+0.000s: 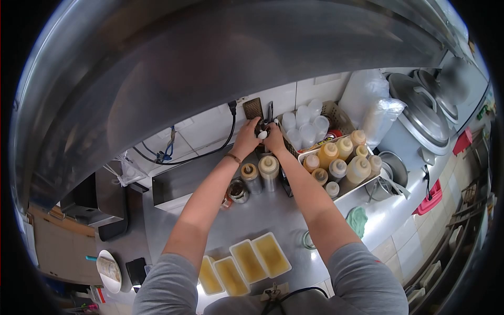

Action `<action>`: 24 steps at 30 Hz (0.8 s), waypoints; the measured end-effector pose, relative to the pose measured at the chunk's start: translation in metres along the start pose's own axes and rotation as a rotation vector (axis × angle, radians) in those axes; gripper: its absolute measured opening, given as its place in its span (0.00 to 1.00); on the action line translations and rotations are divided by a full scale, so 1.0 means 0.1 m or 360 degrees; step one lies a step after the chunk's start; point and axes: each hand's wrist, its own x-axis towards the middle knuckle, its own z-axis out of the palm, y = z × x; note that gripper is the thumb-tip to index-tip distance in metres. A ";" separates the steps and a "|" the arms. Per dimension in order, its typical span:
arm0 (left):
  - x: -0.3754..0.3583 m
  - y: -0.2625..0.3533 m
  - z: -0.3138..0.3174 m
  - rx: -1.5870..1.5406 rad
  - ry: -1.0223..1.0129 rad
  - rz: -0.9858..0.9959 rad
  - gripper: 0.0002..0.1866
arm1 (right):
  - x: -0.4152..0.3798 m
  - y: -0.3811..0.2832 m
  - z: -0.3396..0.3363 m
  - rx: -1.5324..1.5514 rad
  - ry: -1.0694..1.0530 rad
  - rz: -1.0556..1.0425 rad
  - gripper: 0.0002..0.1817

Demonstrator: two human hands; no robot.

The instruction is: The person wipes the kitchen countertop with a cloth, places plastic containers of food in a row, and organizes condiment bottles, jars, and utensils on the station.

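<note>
Both my arms reach to the back of the steel counter, where upright utensils stand against the tiled wall. My left hand (245, 140) is closed, its fingers curled in at a dark cluster of utensil handles. Beside it, my right hand (274, 139) is also closed on the same cluster. A small white rounded end (263, 135) shows between the two hands; what each hand grips I cannot tell. Just behind my left hand stands a flat grater (253, 108). Squeeze bottles with tan caps (269, 167) and a dark-filled jar (238, 191) sit beneath my forearms.
To the right are a bin of sauce bottles (359, 169), a basket of clear cups (307, 126) and a large lidded pot (417, 113). Several yellow-filled trays (249, 261) lie near my body. A steel hood (236, 47) hangs low overhead. A black cable (210, 154) runs along the wall.
</note>
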 end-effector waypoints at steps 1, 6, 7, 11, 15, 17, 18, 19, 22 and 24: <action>-0.01 0.00 0.00 -0.0003 -0.0002 -0.0006 0.33 | 0.03 -0.06 -0.07 -0.0002 -0.0005 0.0004 0.18; 0.00 0.02 0.04 -0.0134 -0.0112 -0.0126 0.25 | 0.33 -0.34 -0.47 -0.0198 -0.0442 0.0305 0.31; 0.00 0.02 0.03 -0.0087 -0.0129 -0.0095 0.24 | 0.35 -0.38 -0.55 -0.0364 -0.0511 0.0236 0.33; 0.00 -0.06 -0.02 -0.0120 -0.0132 -0.0218 0.23 | 0.02 -1.16 -1.72 0.0271 -0.0415 0.0074 0.23; -0.34 0.46 -0.50 -0.0750 -0.0511 -0.0805 0.28 | -0.93 -1.61 -3.00 0.0480 -0.0842 0.0465 0.10; -0.74 0.59 -0.73 -0.0615 -0.0475 -0.0401 0.31 | -1.53 -1.35 -3.22 0.0334 -0.0940 0.0660 0.08; -0.97 0.78 -0.96 -0.0573 -0.0495 -0.0258 0.32 | -1.81 -1.26 -3.22 0.0226 -0.0939 0.0678 0.07; -1.16 1.06 -1.28 -0.0610 -0.0610 -0.0419 0.34 | -2.07 -1.16 -3.18 0.0113 -0.0937 0.0680 0.06; -2.01 1.19 -1.83 -0.0144 -0.0644 -0.0203 0.40 | -2.94 -0.94 -2.85 -0.0106 -0.1100 0.0828 0.09; -2.63 1.21 -2.18 0.0025 -0.0699 -0.0399 0.43 | -3.34 -1.13 -2.55 0.0101 -0.1322 0.0700 0.10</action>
